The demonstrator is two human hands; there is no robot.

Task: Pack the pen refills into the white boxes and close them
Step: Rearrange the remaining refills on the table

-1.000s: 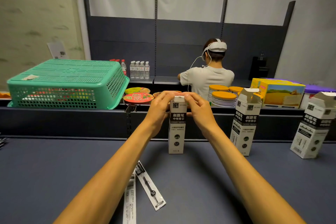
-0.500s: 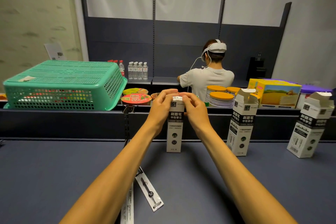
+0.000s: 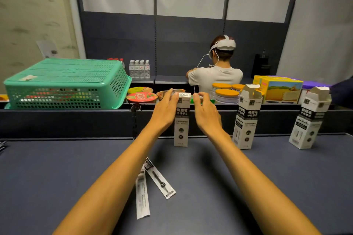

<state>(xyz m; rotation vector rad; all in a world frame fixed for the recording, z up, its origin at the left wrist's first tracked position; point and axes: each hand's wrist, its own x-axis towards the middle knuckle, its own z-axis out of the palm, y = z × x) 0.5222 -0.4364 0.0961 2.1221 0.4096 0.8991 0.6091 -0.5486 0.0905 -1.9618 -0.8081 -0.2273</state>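
Left hand [image 3: 165,109] and right hand [image 3: 205,114] are flanking the middle box [image 3: 181,120], fingers relaxed, top flap appearing closed; right of the grip, two boxes [image 3: 247,118] are standing open; nearer than the grip, two refills [image 3: 159,178] are lying unpacked on the bench [image 3: 267,177].

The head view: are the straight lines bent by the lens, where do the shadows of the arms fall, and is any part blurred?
In the head view, the wide lens tilts the rightmost white cardboard refill box outward and bows the dark grey table edge; soft arm shadows fall right of each forearm; the hands, left and right, look sharp, the far right edge smeared.
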